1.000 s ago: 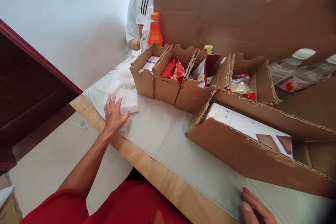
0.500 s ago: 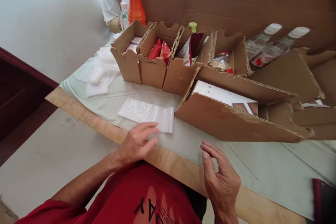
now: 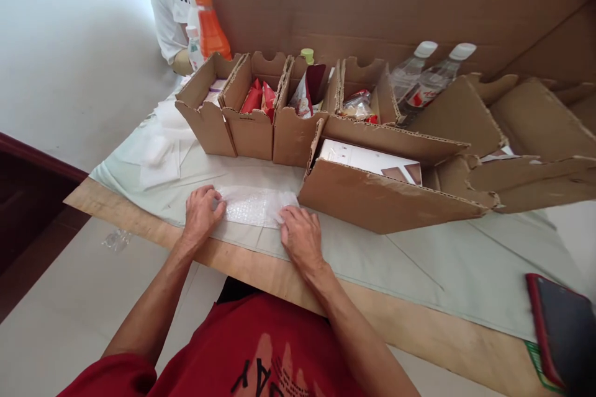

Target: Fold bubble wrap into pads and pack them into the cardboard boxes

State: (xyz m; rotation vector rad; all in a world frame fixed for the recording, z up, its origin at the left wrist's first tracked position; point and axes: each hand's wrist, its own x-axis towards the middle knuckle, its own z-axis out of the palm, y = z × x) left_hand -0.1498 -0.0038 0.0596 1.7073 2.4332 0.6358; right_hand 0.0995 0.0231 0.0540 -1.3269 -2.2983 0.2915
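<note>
A piece of clear bubble wrap [image 3: 251,206] lies on the cloth-covered table [image 3: 372,267] in front of me. My left hand [image 3: 203,209] is at its left end, fingers curled onto the edge. At the opposite end my right hand [image 3: 302,232] pinches the wrap's right edge between thumb and fingers. The sheet stretches between both hands, roughly flat. Just beyond my right hand stands a long cardboard bin [image 3: 386,201] with a white box [image 3: 363,158] inside.
Behind is a row of cardboard bins [image 3: 251,136] holding red packets [image 3: 259,98] and other packages. White sheets [image 3: 161,164] lie at left. An orange bottle [image 3: 212,28] and clear bottles [image 3: 433,84] stand behind. A phone [image 3: 563,329] sits at right. A person in a white sleeve [image 3: 167,12] is beyond.
Both hands have moved forward onto the bubble wrap and taken hold of its two ends. My view has shifted to the right, showing more of the phone.
</note>
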